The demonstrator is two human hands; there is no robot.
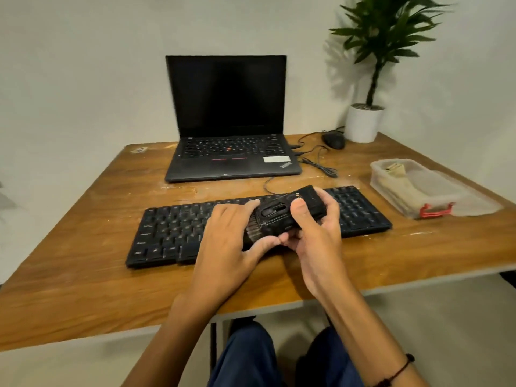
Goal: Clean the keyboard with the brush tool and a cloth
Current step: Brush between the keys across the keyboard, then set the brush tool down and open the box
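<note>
Keyboard (173, 233), black and wired, lies on the wooden table (83, 275) at the centre of the frame, its long axis running from lower left to upper right, slightly tilted. Both hands hold the black brush tool (275, 216) just above its middle keys. The left hand (231, 236) comes in from the lower centre, back facing up, fingers laid over the tool's lower-left end where a row of bristles shows, thumb curled under its near edge. The right hand (315, 227) comes in from the lower right, palm turned toward the left, thumb pressed on top of the tool and fingers wrapped round its far side. The tool's long axis runs lower left to upper right, roughly along the keyboard.

Behind, an open laptop (231, 152) with a dark screen carries a ThinkPad mark on its right palm rest. At the right of the frame a clear plastic box (391, 169) with a red latch holds a pale cloth (402, 185). The key legends are too blurred to read.
</note>
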